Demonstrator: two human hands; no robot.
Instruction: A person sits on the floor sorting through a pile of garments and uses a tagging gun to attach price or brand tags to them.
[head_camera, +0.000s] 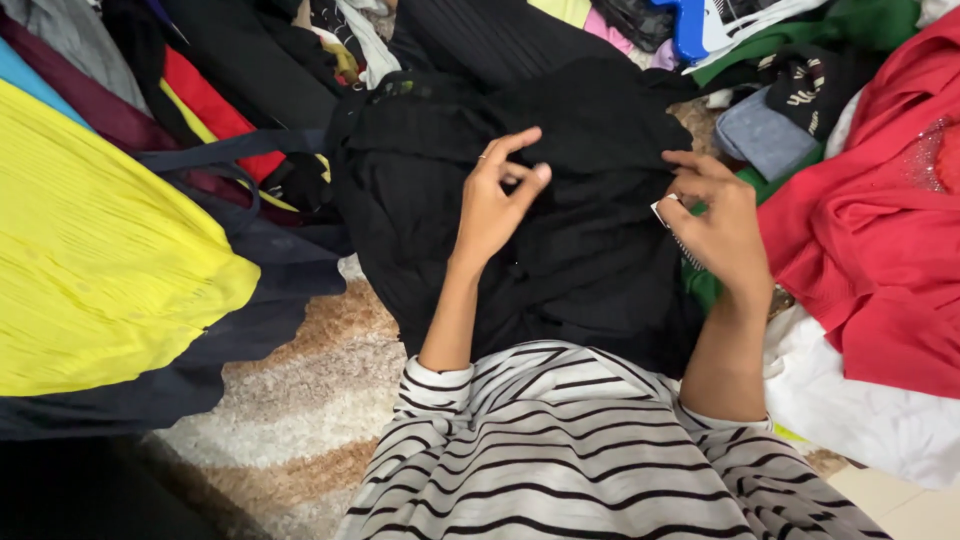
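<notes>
While the black pleated garment (520, 190) is spread ahead of both hands, its upper fabric is pinched between the left hand's (493, 205) fingertips; the right hand (722, 228), equally near, is clamped on a small white tag (662, 207).

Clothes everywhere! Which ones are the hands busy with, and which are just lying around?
In hand:
- black garment, pinched by the left hand
- small white tag at the right hand

Lying about:
- yellow cloth
- red garment
- white cloth
- green cloth
- rug
</notes>
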